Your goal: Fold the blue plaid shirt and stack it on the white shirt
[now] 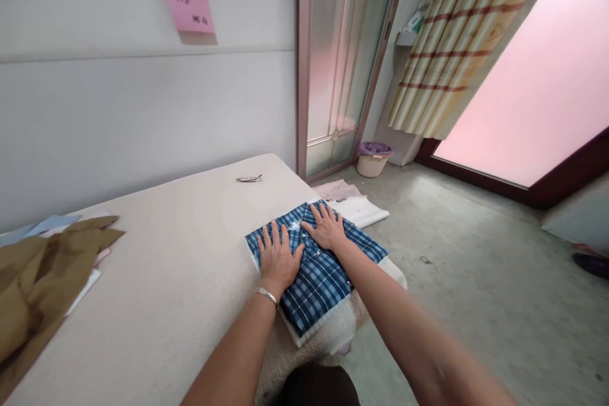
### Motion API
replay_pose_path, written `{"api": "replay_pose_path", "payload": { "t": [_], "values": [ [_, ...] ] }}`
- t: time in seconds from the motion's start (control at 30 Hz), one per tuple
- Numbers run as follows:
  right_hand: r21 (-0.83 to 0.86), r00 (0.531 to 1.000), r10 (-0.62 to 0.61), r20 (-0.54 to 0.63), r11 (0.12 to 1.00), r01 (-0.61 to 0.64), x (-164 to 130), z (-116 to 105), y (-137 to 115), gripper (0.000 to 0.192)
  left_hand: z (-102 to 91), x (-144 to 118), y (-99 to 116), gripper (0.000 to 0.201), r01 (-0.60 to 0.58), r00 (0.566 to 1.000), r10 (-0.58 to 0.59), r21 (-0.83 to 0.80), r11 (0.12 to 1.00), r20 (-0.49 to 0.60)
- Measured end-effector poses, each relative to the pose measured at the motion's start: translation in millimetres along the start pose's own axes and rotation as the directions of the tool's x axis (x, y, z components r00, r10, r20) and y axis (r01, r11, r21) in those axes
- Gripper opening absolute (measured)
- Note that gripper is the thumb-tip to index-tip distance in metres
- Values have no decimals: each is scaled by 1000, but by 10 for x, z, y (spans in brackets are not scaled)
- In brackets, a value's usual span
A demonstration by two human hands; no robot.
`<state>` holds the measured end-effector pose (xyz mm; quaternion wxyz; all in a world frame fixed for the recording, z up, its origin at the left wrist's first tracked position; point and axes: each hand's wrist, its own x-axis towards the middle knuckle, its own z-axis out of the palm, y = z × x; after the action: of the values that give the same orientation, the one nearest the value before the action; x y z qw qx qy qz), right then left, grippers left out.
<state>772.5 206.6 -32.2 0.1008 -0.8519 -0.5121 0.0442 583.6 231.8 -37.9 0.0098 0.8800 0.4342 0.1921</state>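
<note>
A blue plaid shirt [316, 282], folded into a flat rectangle with its collar at the far side, lies at the corner of the cream-covered bed [190, 254]. Something white shows beneath its near edge. My left hand [278, 260] rests flat on the shirt's left part, fingers spread, a silver bracelet on the wrist. Across from it, my right hand [327, 228] lies palm down near the collar with its fingers apart. Neither hand grips the cloth. Small shiny buttons show between and below the hands.
Brown and pale clothes [42, 273] lie heaped at the left. Eyeglasses [249, 179] sit near the bed's far edge. Pale cloth [354, 206] lies beyond the right edge. A lined bin [373, 162] stands by the sliding door [352, 63]. A pink note [190, 9] hangs on the wall.
</note>
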Motion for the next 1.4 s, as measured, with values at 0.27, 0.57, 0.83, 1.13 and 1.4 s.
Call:
{"api": "replay_pose_path", "payload": {
  "t": [0.27, 0.57, 0.83, 1.13, 1.4],
  "values": [
    [28, 995, -93, -38, 995, 94, -458, -175, -62, 76, -214, -197, -227, 72, -8, 1000, 8, 43, 999, -14],
    [-20, 994, -103, -25, 995, 103, -538, 127, -61, 81, 3, -305, -309, 76, 56, 998, -58, 64, 996, 34],
    [34, 996, -90, 11, 995, 89, -818, -218, -94, 76, -433, -793, -458, 63, 14, 1000, -14, 2, 1000, 22],
    [-36, 999, 20, 28, 999, -19, -1245, -190, 86, 81, -494, -1732, -843, 66, -1, 996, -10, 123, 992, 92],
    [-25, 991, -42, -130, 999, 39, -1613, -203, -416, 83, -514, -1656, -802, 61, -3, 996, -10, 150, 989, 90]
  ]
}}
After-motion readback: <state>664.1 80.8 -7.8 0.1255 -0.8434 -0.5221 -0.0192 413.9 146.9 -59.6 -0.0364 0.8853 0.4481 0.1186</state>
